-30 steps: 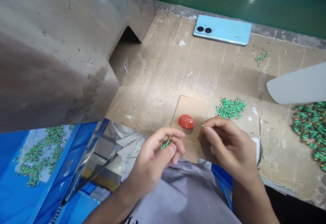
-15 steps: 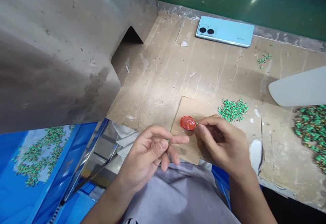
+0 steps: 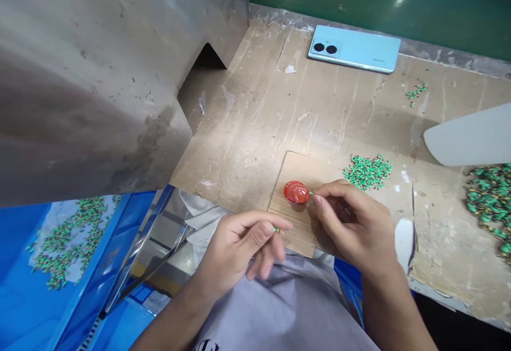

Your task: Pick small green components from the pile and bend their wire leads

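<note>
Between the thumb and index finger of my left hand is a tiny green piece, its end showing past the thumb tip. My right hand is closed in a pinch on another small green piece, whose tip points at the rim of a small red dish. Glossy red paste fills the dish, which rests on a rectangle of cardboard. Just beyond my right hand lies a pile of small green pieces with dark ends.
A light blue phone lies at the back of the worktable. On the right are a larger green pile and a pale flat object. A metal housing stands left, above a blue tray holding more pieces.
My left hand has moved slightly right and down and turned, with its lower fingers curling in and the green piece now past the thumb tip. My right hand stays by the dish.
</note>
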